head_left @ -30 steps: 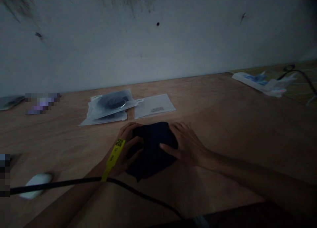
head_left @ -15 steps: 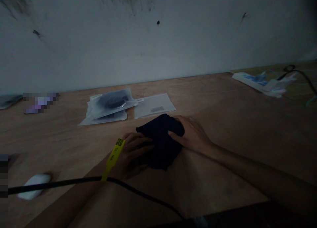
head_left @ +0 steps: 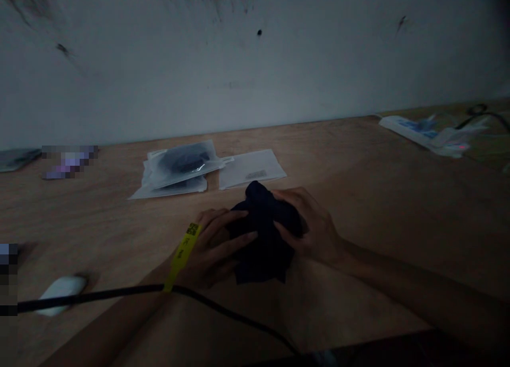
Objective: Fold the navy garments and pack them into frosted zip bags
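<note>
A dark navy piece of cloth (head_left: pixel 263 245), bunched and partly folded, lies on the wooden table between my hands. My left hand (head_left: pixel 217 245) is against its left side, with fingers stretched over the fabric and slightly apart. On the right, my right hand (head_left: pixel 308 226) grips the cloth, thumb on top and fingers curled round its far edge. The exact kind of cloth item cannot be made out in the dim light. Behind it lie frosted plastic bags (head_left: pixel 179 168) with dark contents, beside a flat white bag (head_left: pixel 253 169) bearing a small printed label.
A black cable (head_left: pixel 235 314) with a yellow tag (head_left: pixel 183 255) crosses the near view. A white computer mouse (head_left: pixel 61 295) lies at the left. At the far right is a white power strip (head_left: pixel 410 133) with plastic wrapping. A pale wall (head_left: pixel 223 64) borders the table's back.
The cloth has become more bunched, its left corner drawn inward and a rounded fold raised at the top. My left fingers have shifted further over it; my right hand keeps its grip.
</note>
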Demonstrator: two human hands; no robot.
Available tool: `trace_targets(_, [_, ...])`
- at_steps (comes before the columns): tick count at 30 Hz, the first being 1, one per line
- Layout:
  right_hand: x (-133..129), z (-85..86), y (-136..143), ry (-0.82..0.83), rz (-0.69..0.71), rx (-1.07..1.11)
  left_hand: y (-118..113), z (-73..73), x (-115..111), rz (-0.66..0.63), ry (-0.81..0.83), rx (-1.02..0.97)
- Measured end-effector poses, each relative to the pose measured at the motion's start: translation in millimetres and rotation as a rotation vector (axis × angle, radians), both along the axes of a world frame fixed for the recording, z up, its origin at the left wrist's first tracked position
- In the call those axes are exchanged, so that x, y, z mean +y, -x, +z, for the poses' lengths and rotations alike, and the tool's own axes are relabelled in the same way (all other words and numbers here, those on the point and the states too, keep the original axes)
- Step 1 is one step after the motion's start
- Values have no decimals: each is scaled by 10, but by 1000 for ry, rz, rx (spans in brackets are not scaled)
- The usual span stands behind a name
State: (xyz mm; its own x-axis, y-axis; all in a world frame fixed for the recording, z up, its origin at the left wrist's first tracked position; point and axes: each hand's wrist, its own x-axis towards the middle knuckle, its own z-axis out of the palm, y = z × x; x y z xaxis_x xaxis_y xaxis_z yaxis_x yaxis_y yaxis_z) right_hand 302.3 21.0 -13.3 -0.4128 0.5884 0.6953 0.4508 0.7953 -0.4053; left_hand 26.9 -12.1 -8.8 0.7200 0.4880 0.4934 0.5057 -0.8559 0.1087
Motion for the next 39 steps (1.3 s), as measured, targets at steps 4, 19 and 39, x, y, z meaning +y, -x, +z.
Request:
trace_targets(4, [-45, -22, -13, -156, 229, -42, 15, 36, -7, 48, -14, -49])
trace_targets(19, [-240, -172, 180, -375, 508, -283, 82, -14, 79, 62, 27, 168])
trace_targets(39, [-95, -88, 21, -571, 83, -611, 144, 13, 156, 224, 190, 44])
